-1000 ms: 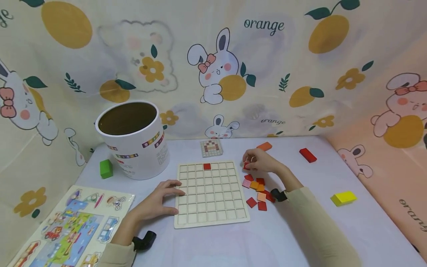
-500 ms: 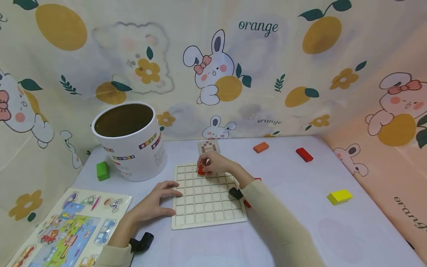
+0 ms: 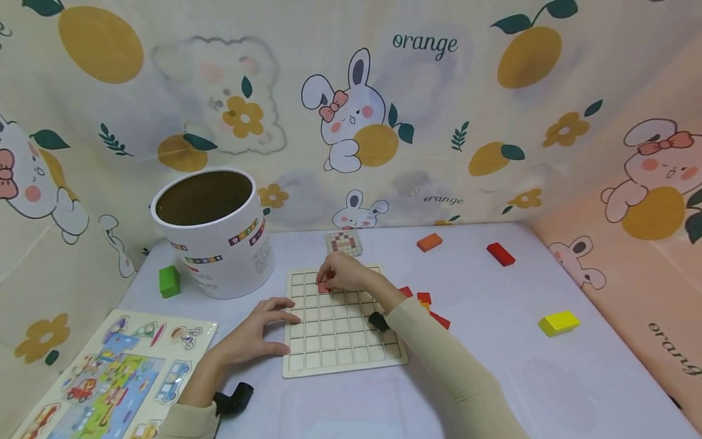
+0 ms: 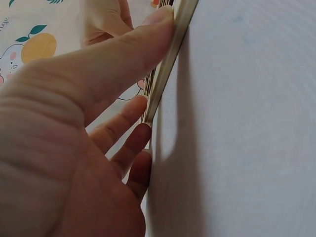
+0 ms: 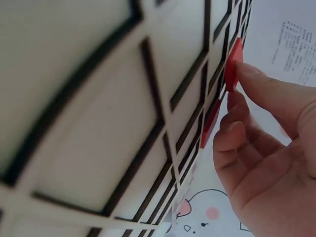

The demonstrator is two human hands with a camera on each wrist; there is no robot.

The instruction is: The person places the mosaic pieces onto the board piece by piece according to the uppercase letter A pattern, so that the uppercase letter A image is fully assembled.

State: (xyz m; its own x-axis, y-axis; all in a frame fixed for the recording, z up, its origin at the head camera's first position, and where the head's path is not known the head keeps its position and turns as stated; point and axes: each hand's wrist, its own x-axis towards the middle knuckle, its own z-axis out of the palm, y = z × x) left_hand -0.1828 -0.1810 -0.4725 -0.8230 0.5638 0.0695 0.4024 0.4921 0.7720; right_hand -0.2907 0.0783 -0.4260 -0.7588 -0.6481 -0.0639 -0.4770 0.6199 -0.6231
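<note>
A cream grid board [image 3: 345,341] lies on the table in the head view. My left hand [image 3: 258,329] rests at its left edge; in the left wrist view the thumb [image 4: 143,39] and fingertips touch that edge. Over the upper-left cells, my right hand [image 3: 351,272] pinches a red square tile [image 3: 323,288]. The right wrist view shows this red tile [image 5: 233,64] between thumb and finger, tilted against the grid. A second red tile [image 5: 211,123] sits in the board, hidden by my hand in the head view.
Loose red and orange tiles [image 3: 440,320] lie right of the board, partly behind my sleeve. A small pattern card [image 3: 343,239] lies beyond it. A white bucket [image 3: 219,259], a green block [image 3: 169,281] and a picture puzzle [image 3: 189,332] are left. Yellow [image 3: 558,324], red [image 3: 501,254] and orange [image 3: 429,242] blocks stand right.
My right hand has carried a red tile from the loose tiles leftward onto the board, then slightly nearer and further left. My left hand has stayed at the board's edge.
</note>
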